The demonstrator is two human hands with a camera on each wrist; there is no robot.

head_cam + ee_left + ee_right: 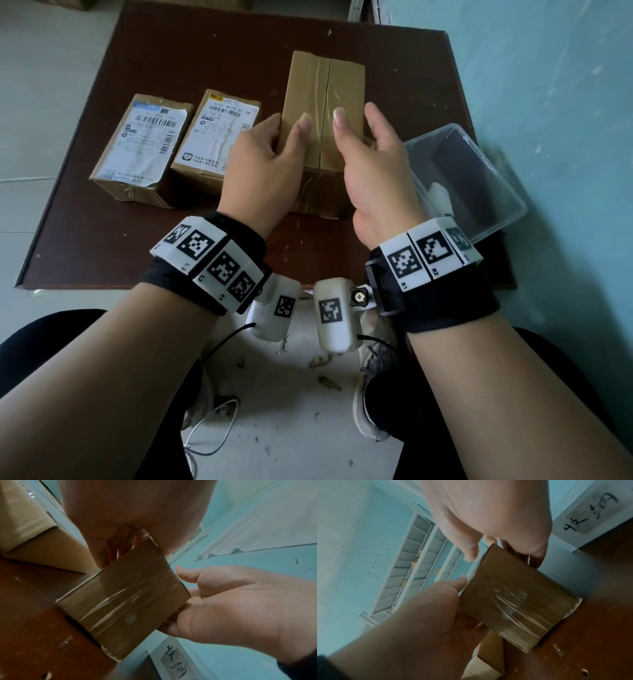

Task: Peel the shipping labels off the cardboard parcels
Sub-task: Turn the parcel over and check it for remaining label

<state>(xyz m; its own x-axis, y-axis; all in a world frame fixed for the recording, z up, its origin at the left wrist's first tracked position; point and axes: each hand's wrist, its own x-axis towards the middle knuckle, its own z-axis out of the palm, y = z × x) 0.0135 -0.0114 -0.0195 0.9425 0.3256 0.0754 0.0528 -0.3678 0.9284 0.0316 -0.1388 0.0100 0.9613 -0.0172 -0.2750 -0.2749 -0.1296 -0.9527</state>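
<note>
I hold the taped parcel on the table, left hand and right hand clamped on its sides; no label shows on top. Two labelled parcels to its left remain unpeeled.

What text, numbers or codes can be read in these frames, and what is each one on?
"W020": middle parcel's label, left side.
"W020-S1 09": same label, top line; its start is unclear.
Left parcel's label: barcodes; text too blurred.
Held parcel: no print visible.
Wristbands: square black-and-white markers, tiny digits unreadable.
Handwritten black characters on a white surface: I cannot read them.
</note>
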